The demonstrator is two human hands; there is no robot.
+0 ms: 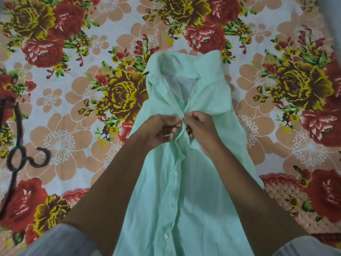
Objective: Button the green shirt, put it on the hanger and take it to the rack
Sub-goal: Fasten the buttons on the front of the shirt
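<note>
Two hands: left hand and right hand each pinch the placket at one button.
Green shirt: flat, centre of floral bedsheet, collar far.
Hanger: left edge.

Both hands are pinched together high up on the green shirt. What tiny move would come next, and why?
Probably pushing that button through its hole. The left hand and right hand each pinch a front edge of the shirt right where the edges meet, below the open collar. Three buttons lower down look done already, and the hanger lies untouched to the left.
</note>
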